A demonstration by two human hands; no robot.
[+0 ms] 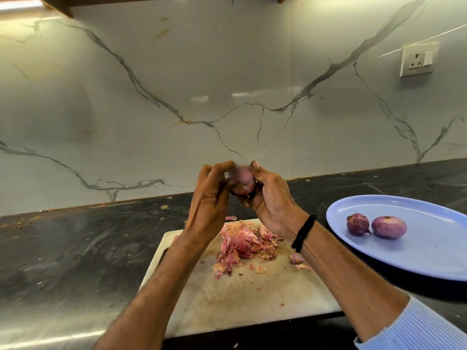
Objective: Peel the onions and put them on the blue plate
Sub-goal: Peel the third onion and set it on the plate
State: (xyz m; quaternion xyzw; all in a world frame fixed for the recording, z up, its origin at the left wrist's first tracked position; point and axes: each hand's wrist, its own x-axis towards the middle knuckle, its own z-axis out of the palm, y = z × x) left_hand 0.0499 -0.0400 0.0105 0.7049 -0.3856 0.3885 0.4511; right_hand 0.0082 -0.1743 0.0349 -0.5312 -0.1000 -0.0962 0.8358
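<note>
Gripping a purple onion (243, 182) together, the left hand (209, 198) and right hand (271, 205) hold it above the cutting board (240, 301).

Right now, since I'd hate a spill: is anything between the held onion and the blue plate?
Nothing visible does. The onion, held by the left hand and right hand, has open air over to the blue plate. Two peeled onions lie there, with bare plate beside them.

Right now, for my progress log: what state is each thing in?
Held onion: being peeled, raised between both hands.
Left hand: pinches the onion.
Right hand: grips the onion.
Blue plate: holds two peeled onions.
Peels: heaped on cutting board.
</note>
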